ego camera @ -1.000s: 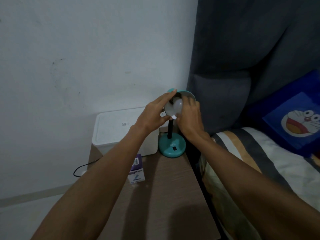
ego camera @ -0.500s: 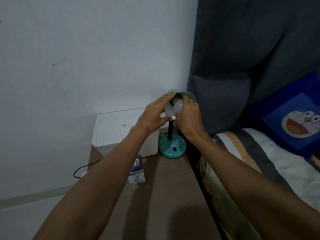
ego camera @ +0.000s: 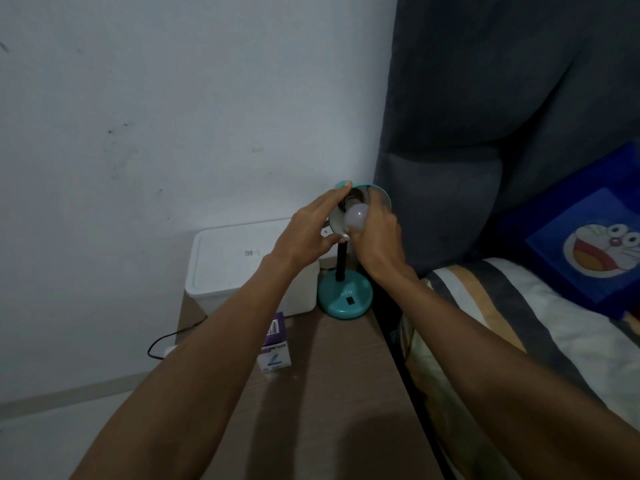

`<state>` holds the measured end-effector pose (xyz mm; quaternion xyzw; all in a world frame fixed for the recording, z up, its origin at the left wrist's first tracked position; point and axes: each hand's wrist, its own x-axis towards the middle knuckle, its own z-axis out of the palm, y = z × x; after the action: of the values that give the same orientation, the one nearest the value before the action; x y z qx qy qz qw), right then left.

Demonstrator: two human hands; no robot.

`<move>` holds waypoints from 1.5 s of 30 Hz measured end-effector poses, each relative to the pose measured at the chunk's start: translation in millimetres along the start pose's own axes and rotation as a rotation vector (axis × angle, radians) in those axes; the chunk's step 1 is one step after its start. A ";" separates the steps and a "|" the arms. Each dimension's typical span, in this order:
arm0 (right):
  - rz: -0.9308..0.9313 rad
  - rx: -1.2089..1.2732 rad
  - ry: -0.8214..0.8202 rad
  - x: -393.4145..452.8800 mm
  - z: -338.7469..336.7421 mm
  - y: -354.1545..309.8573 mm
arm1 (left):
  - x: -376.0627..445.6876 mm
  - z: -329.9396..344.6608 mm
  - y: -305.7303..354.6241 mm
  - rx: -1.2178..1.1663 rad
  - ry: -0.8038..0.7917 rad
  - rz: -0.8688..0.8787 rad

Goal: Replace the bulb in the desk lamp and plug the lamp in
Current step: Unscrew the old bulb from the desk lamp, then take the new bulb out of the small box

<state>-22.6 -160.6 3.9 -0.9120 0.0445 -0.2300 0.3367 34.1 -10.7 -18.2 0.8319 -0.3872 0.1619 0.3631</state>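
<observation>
Teal desk lamp [ego camera: 345, 295] sits at the far end of the wooden table [ego camera: 332, 393], shade tipped toward the camera. Left hand [ego camera: 306, 233] is clamped on the shade's rim, thumb underneath, same as half a second ago. Right hand [ego camera: 379, 233] has its fingers wrapped round the white bulb [ego camera: 356, 216], which sits just right of the left fingertips and now shows more of its dome, looks a bit further out of the shade than before. Down by the left forearm there's a small purple bulb box [ego camera: 275, 344], and behind that hand a white box [ego camera: 242, 261].
</observation>
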 end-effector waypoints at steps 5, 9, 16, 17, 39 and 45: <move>-0.079 -0.209 -0.003 -1.3 -1.8 3.2 | 0.3 0.0 0.1 0.003 0.003 -0.013; -0.030 -0.126 -0.032 -2.4 -3.3 0.0 | 1.0 1.7 2.0 0.015 0.005 -0.005; -0.022 -0.008 -0.003 -12.6 -15.9 -4.0 | -0.3 -5.0 7.0 0.035 -0.003 -0.049; -0.023 -0.010 -0.003 -14.7 -19.5 -4.4 | 0.0 -7.2 9.7 0.040 -0.017 -0.056; -0.039 -0.067 -0.227 -131.6 -18.9 -6.5 | -210.7 -22.4 55.0 0.101 0.185 -0.543; 0.050 -0.104 -0.314 -161.0 17.3 21.9 | -241.6 0.8 32.6 -0.030 0.187 -0.668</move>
<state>-156.5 -129.1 -84.2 -0.9516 0.0259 -0.0737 0.2972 -147.2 101.7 -136.1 0.8889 -0.0608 0.1037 0.4421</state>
